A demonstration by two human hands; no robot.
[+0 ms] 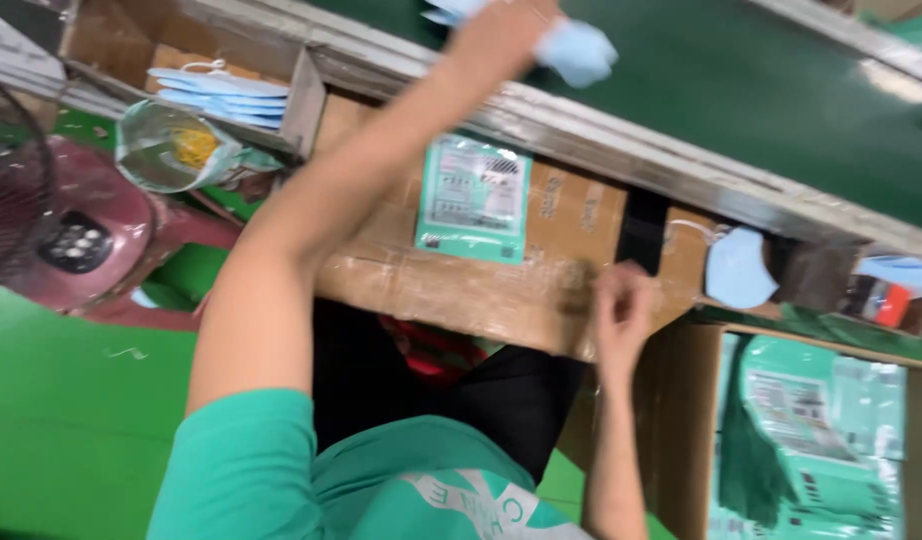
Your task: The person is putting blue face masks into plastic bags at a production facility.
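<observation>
Left hand: the left hand [503, 28] is reaching far forward over the metal rail [621, 140] to the green conveyor belt [741, 90], with its fingers closing around a light blue face mask [578, 50]; motion blur is hiding how tight the grasp is.
Face mask: it is lying bunched at the near edge of the belt, partly under the left hand and sticking out to the right of it.
Right hand: the right hand [624, 312] is resting on the front edge of the cardboard board [481, 285], fingers curling loosely; I cannot tell whether it is pinching anything.
Cardboard board: it is lying across the person's lap like a small work surface, just below the rail.
Packet: 1 flat teal packet [474, 198] with a printed label is lying on the board, between the 2 arms.
Side box: a cardboard tray [303, 100] at upper left is holding a stack of blue masks [221, 95].
Loose mask: another blue mask [738, 268] is sitting in a recess to the right of the board.
Carton: an open carton [681, 420] at lower right is holding more teal packets [811, 430].
Fan: a maroon fan [71, 240] is standing on the green floor [61, 420] at left.
</observation>
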